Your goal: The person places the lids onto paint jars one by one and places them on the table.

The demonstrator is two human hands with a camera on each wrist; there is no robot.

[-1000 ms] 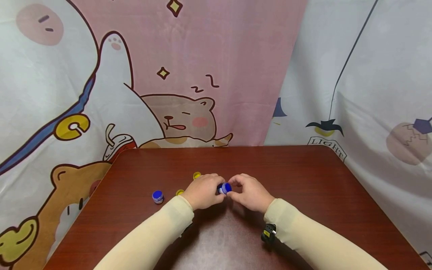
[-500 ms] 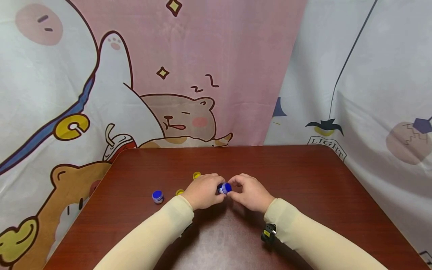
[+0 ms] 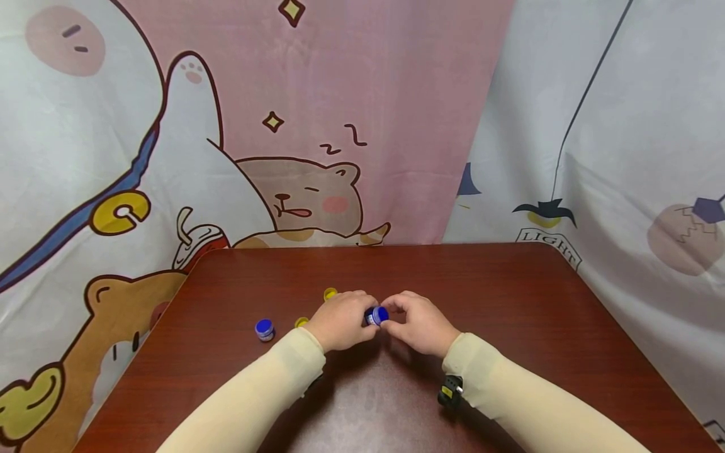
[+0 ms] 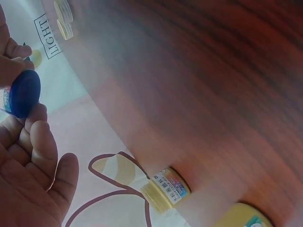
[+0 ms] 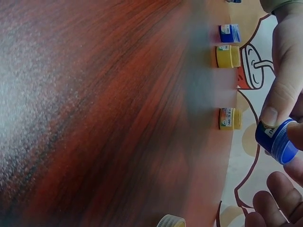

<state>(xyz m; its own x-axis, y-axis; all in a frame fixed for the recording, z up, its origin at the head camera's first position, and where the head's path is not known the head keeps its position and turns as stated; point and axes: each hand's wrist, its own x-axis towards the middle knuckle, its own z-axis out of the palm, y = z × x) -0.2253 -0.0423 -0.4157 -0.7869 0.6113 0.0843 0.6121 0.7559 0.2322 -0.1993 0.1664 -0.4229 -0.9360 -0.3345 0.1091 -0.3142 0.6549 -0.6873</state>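
Note:
In the head view my left hand [image 3: 338, 322] grips a small blue paint jar [image 3: 376, 316] just above the table, tilted with its lid to the right. Thumb and fingers of my right hand [image 3: 421, 324] pinch around the lid end from the other side. The right wrist view has the same paint jar [image 5: 274, 138] with a left thumb pressed on its labelled side and right fingers at the lid. Its dark blue base [image 4: 26, 93] faces the left wrist camera. The other fingers of the right hand [image 5: 279, 203] are loosely bent.
On the reddish-brown table [image 3: 453, 277], a second blue jar [image 3: 264, 330] stands left of my hands. Two yellow jars [image 3: 330, 294] are partly behind the left hand. Pale jars [image 4: 64, 19] show at the left wrist view's upper left. A printed curtain [image 3: 419, 126] hangs behind the table.

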